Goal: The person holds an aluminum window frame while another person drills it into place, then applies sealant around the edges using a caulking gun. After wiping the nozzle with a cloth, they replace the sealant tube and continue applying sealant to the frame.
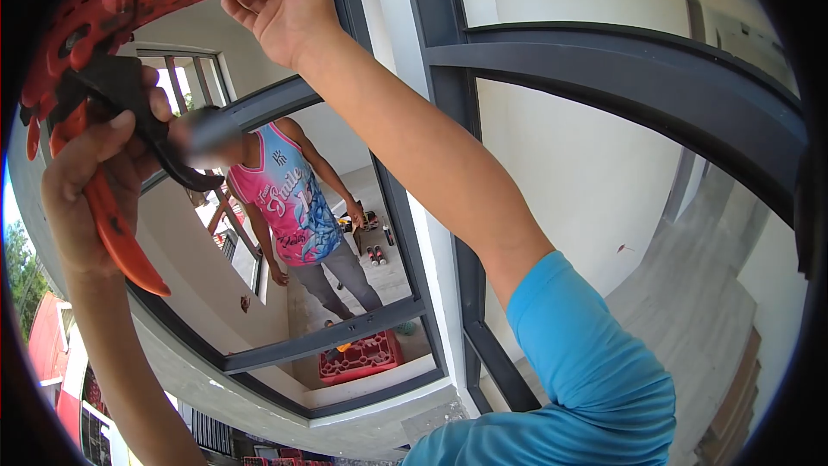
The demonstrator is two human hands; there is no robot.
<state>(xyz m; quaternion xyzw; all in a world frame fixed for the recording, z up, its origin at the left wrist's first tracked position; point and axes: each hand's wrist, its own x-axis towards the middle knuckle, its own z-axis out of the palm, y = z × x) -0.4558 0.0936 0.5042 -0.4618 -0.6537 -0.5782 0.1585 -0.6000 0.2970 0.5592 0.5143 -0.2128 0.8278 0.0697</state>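
Note:
A red, worn caulking gun point(108, 0) with a labelled tube in its barrel slants across the upper left, its front end up against the dark grey window frame point(349, 4). My left hand point(95, 168) is closed around its handle and black trigger, with the orange-red lower grip sticking out below the palm. Farther forward, my right hand point(293, 17) supports the barrel from beneath, thumb up along its side and fingers curled under. The nozzle tip is out of sight.
Beyond the frame opening stands a person point(293, 198) in a pink and blue jersey. A red crate point(362, 358) sits low inside the opening, with tools on the floor behind. A dark crossbar point(604, 56) spans the right side beside a white wall point(561, 164).

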